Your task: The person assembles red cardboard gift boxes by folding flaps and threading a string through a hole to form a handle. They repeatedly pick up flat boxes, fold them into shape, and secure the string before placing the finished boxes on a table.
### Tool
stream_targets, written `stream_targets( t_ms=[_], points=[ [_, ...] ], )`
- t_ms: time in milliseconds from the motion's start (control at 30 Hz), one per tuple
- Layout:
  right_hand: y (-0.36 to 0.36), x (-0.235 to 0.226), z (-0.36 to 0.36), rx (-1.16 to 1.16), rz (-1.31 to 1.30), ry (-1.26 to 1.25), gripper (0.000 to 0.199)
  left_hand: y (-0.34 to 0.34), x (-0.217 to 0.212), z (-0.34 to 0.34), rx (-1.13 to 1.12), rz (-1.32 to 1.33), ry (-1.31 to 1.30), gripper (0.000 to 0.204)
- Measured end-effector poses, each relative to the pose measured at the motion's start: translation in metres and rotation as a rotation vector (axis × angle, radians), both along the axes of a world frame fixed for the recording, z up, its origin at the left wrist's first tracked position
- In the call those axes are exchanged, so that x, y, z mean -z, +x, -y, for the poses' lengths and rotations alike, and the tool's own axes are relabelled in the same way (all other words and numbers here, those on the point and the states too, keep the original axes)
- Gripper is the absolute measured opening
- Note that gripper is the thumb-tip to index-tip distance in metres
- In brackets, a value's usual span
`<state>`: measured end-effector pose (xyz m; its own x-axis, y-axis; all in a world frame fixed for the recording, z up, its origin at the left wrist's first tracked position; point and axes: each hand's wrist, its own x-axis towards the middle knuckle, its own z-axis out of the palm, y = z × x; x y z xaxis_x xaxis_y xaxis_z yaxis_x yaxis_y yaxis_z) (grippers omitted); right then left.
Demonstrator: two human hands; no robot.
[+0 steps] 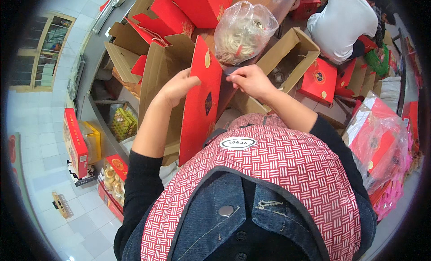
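An open red cardboard gift box (200, 122) stands upright in front of me, its brown inside facing left. My left hand (177, 88) is closed over the edge of its red panel, some fingers hidden behind it. Just right of that panel, my right hand (252, 83) is pinched closed at the fingertips. Whatever lies between those fingertips is too small to make out. Beyond my hands, a clear plastic bag (246, 34) of pale, stringy contents rests on the wooden table (283, 4).
More open red boxes (168, 16) crowd the far left. To the right stand an open brown carton (287, 54) and a flat red box (318, 81). A person in a white top (343, 25) sits at far right. A plastic-wrapped red stack (379, 140) stands near my right elbow.
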<state>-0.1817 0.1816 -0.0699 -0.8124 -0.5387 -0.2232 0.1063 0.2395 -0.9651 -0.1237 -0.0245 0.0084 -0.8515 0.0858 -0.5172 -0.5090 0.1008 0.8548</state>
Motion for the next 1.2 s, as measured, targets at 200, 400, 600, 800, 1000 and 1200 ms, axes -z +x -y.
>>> stream_targets(
  t_ms=[200,400,600,800,1000,1200],
  points=[
    [-0.003,0.023,0.044,-0.013,-0.175,0.067,0.019,0.001,0.024,0.019,-0.186,0.147,-0.067,0.027],
    [0.002,0.023,0.063,-0.029,-0.266,0.114,0.014,0.002,0.018,0.009,-0.194,0.084,-0.126,0.020],
    [0.000,0.029,0.068,-0.033,-0.436,0.109,0.015,0.002,0.022,0.017,-0.190,0.102,-0.055,0.016],
    [0.000,0.029,0.069,-0.012,-0.445,0.136,0.014,0.000,0.027,0.024,-0.169,0.104,-0.068,0.019],
    [0.005,0.026,0.074,-0.020,-0.656,0.153,0.014,0.001,0.029,0.026,-0.173,0.087,-0.026,0.022],
    [0.006,0.028,0.084,-0.120,-0.858,0.300,0.011,0.003,0.023,0.015,-0.168,0.045,-0.006,0.026]
  ],
)
